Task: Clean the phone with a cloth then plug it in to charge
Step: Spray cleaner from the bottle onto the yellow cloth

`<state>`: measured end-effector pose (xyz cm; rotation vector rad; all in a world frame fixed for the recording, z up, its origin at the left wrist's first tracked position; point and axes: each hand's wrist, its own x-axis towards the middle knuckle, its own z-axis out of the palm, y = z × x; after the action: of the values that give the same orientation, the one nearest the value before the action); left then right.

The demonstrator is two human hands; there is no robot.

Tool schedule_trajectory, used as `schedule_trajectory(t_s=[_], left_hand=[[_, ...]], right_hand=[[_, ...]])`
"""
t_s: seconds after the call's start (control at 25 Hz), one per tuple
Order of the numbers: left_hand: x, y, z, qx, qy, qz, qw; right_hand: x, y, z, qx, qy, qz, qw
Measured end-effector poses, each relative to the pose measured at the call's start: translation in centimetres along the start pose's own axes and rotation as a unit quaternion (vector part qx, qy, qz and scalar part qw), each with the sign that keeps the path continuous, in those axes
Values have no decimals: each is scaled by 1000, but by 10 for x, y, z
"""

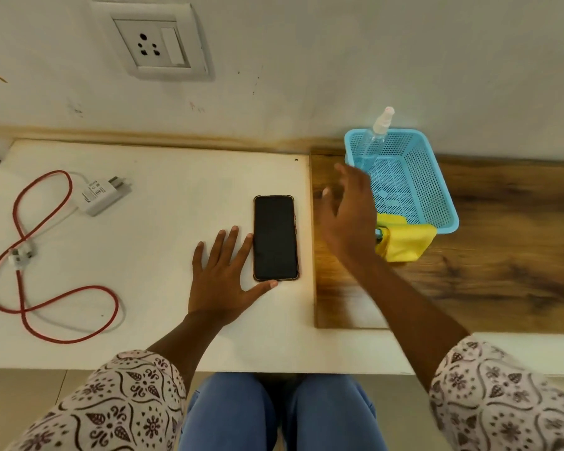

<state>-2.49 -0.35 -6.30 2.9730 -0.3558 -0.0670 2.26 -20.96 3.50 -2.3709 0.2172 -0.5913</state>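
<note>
Phone [275, 237] screen-up, long axis toward wall [306, 76], left hand [223, 271] flat alongside

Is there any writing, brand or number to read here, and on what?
No text is readable.
Charger: small dark print, too blurred to read.
Phone, bottle, socket, basket: no text shows.

We've one view only: head cam, wide-angle, looking fwd and steeply down over the table [163, 177], close in, w/ the wall [339, 53] at top and the wearer's knees [241, 415] at bottom.
</note>
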Motion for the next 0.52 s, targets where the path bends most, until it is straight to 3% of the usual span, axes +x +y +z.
schedule_trajectory(t_s=[0.08, 0.12, 0.24, 0.32, 0.52], left_hand=[[0, 0, -1, -3, 2, -2, 1000], [0, 1, -1, -4, 3, -2, 1000], [0, 1, -3, -7, 4, -3, 1000], [1, 1, -3, -10, 6, -3, 1000], [1, 1, -3, -13, 8, -2, 1000]], right_hand=[[43, -1, -16, -14, 122, -5, 992], [63, 3, -23, -32, 131, 12, 991], [100, 25, -30, -86, 23, 60, 994], [106, 38, -28, -91, -38, 40, 994], [106, 45, -21, -52, -13, 16, 998]])
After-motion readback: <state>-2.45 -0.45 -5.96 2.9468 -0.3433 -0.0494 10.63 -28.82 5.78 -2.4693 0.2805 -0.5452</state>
